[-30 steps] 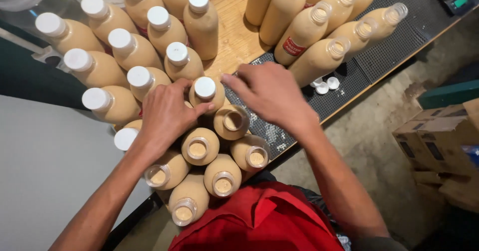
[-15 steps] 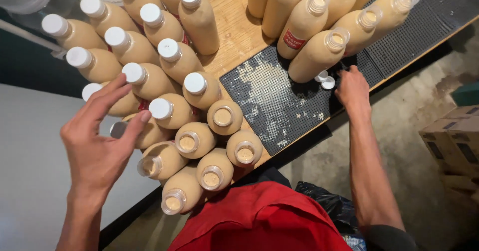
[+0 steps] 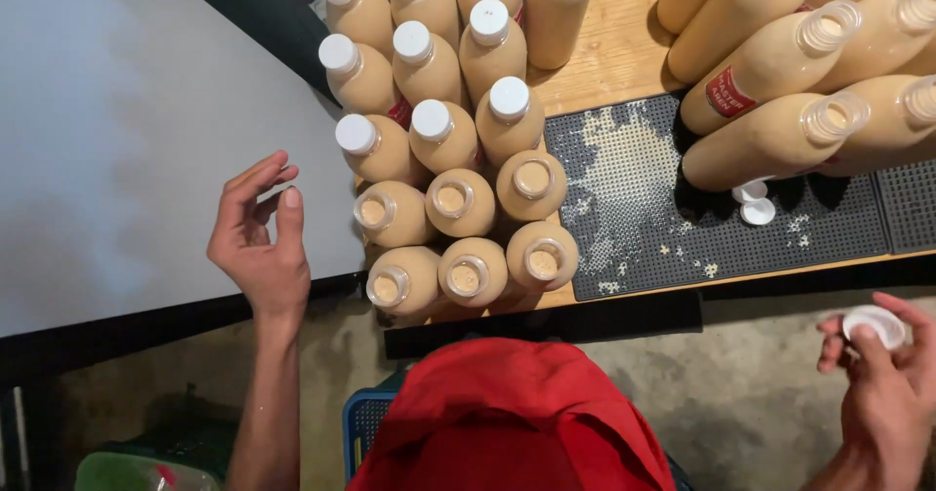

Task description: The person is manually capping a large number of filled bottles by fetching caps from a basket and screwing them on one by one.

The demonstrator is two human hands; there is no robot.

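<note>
A cluster of clear bottles filled with a beige liquid stands on a wooden table. The far ones carry white caps (image 3: 509,96); several near ones (image 3: 461,201) are uncapped. My left hand (image 3: 261,242) hovers open and holds nothing, just left of the uncapped bottles, over a grey surface. My right hand (image 3: 877,379) is low at the right, below the table edge, holding a white cap (image 3: 875,325) in its fingertips. Two loose white caps (image 3: 752,201) lie on a black bar mat (image 3: 634,198).
More bottles of beige liquid (image 3: 770,72) lean tilted at the upper right, uncapped. Beige drops speckle the mat. A red cloth (image 3: 507,418) fills the bottom centre, over a blue crate (image 3: 366,428). A grey panel (image 3: 117,130) covers the left. Concrete floor lies below.
My right hand left the loose caps on the mat and came down to the lower right with a white cap. My left hand stayed left of the bottles. The view shifted.
</note>
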